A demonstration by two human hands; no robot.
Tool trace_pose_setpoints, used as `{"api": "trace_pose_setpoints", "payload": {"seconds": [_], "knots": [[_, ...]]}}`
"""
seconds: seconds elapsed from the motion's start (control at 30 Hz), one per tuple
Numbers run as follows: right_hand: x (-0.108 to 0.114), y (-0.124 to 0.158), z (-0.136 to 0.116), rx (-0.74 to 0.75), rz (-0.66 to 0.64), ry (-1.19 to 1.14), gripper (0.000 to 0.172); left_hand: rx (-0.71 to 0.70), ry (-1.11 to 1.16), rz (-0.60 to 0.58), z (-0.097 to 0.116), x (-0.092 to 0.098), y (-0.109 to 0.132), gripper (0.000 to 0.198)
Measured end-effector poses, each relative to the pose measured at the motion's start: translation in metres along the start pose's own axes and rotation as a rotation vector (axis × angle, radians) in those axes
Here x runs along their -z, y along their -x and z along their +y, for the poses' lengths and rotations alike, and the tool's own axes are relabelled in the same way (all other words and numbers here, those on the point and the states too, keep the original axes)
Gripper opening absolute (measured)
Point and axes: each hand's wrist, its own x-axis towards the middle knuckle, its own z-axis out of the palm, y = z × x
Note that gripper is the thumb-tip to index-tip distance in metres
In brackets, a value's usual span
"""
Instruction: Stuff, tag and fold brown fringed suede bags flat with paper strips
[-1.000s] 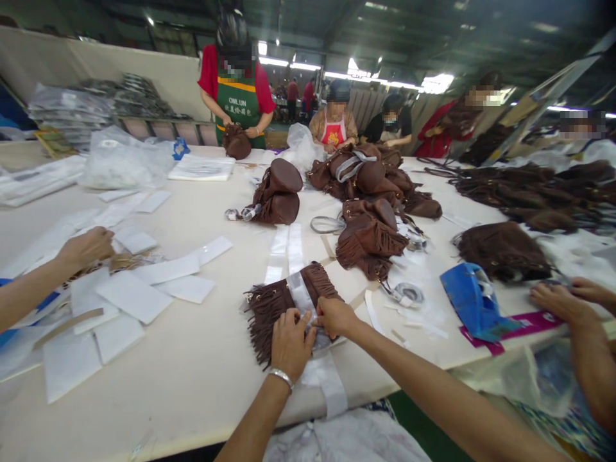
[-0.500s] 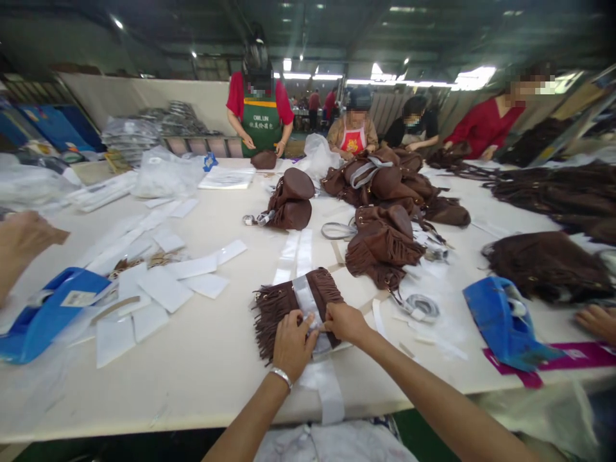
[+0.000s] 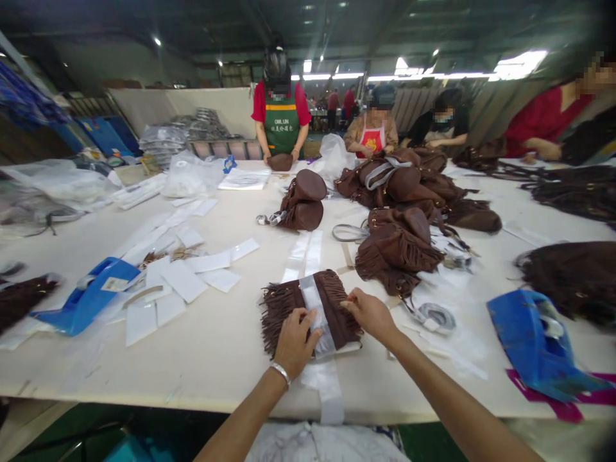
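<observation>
A dark brown fringed bag (image 3: 341, 328) lies flat on the table in front of me, with a pale translucent strip (image 3: 312, 294) across its middle. My left hand (image 3: 294, 341) rests on the bag and the strip, fingers spread. At the bag's right side my right hand (image 3: 369, 313) is closed, thumb and fingertips pinched at the fringe. Under the bag's near edge a bit of white sheet shows, and more white strips (image 3: 332, 394) run from there to the table edge.
Blue tape dispensers stand left (image 3: 89, 298) and right (image 3: 534, 340). White cards (image 3: 183, 282) lie scattered at left. Brown bags (image 3: 399, 247) are heaped beyond my right hand; a pair of brown pieces (image 3: 305, 202) stands farther back. Several people work around the table (image 3: 192, 369).
My right hand has moved from the strip at the bag's middle to the fringe on its right side. My left hand stays on the bag. The view has turned somewhat left.
</observation>
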Motion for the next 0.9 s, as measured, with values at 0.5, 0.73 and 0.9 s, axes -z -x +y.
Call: {"api": "trace_pose_setpoints", "payload": {"seconds": [0.5,0.73,0.9], "knots": [[-0.057,0.001,0.036,-0.183,-0.047,-0.514,0.032,0.403,0.178,0.189,-0.026,0.015,0.066,0.039],[-0.059,0.012,0.036,-0.125,-0.077,-0.416,0.032,0.316,0.161,0.231,-0.046,0.033,0.042,0.032],[-0.037,0.026,0.022,0.085,0.127,-0.13,0.041,0.346,0.045,0.287,-0.025,0.033,0.061,0.039]]}}
